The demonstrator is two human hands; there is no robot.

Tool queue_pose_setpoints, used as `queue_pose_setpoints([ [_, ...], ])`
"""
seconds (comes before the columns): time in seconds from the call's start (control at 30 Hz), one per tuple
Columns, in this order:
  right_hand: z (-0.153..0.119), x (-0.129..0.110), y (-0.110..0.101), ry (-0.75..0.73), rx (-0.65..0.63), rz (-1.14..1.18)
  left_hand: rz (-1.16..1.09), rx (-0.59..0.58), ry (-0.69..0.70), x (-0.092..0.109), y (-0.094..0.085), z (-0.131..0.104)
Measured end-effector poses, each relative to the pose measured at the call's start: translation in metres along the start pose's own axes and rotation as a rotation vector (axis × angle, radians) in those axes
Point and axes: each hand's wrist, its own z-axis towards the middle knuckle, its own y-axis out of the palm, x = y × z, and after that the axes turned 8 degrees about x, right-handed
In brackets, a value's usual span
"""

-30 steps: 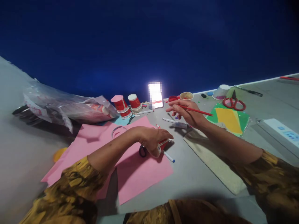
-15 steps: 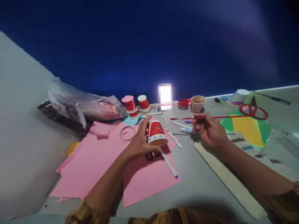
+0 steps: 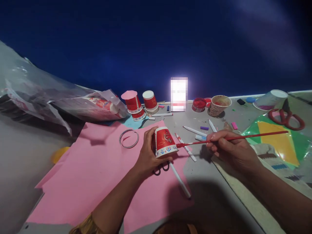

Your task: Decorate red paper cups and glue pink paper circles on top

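My left hand (image 3: pixel 148 152) is closed around a red and white paper cup (image 3: pixel 165 139), held upside down and tilted above the pink paper (image 3: pixel 104 169). Between the fingers and thumb of my right hand (image 3: pixel 231 148) is a long red paintbrush (image 3: pixel 255 135). Its red-coated bristles are at the cup's lower right rim and seem to touch it. Below the cup lie a white marker (image 3: pixel 180 180) and dark scissor handles (image 3: pixel 166 167), partly hidden. A red-and-white marker (image 3: pixel 186 149) rests just behind the brush tip.
Behind stand upturned cups (image 3: pixel 150 102), an open red paint jar (image 3: pixel 199 104) and a speckled cup (image 3: pixel 219 105). A tape ring (image 3: pixel 129 139) sits on the pink paper. Red-handled scissors (image 3: pixel 286 118) lie on green and yellow sheets (image 3: pixel 275 139) at right. Left is a plastic bag (image 3: pixel 73 100).
The brush tip has come down to the cup's rim; before, it was apart from the cup, higher up. My left hand still holds the cup. The view has shifted closer.
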Motion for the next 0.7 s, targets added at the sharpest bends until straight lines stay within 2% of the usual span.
queue_pose_setpoints([
  [0.07,-0.002,0.000,0.003,0.003,-0.004,0.006,0.131,0.044,0.093,-0.003,0.000,0.002],
  [0.17,-0.004,0.002,0.008,0.012,-0.006,0.020,0.177,0.060,0.136,-0.004,0.001,0.002],
  [0.23,-0.004,0.003,0.009,0.020,-0.002,0.028,0.161,0.054,0.081,-0.001,0.003,0.000],
  [0.4,-0.004,0.006,0.009,0.014,0.007,0.025,0.031,-0.072,-0.245,0.014,0.008,-0.006],
  [0.6,-0.004,0.007,0.009,0.025,0.016,0.006,0.005,-0.034,-0.181,0.015,0.010,-0.008],
  [0.7,-0.004,0.008,0.008,0.024,0.014,0.000,-0.005,-0.052,-0.202,0.015,0.010,-0.009],
])
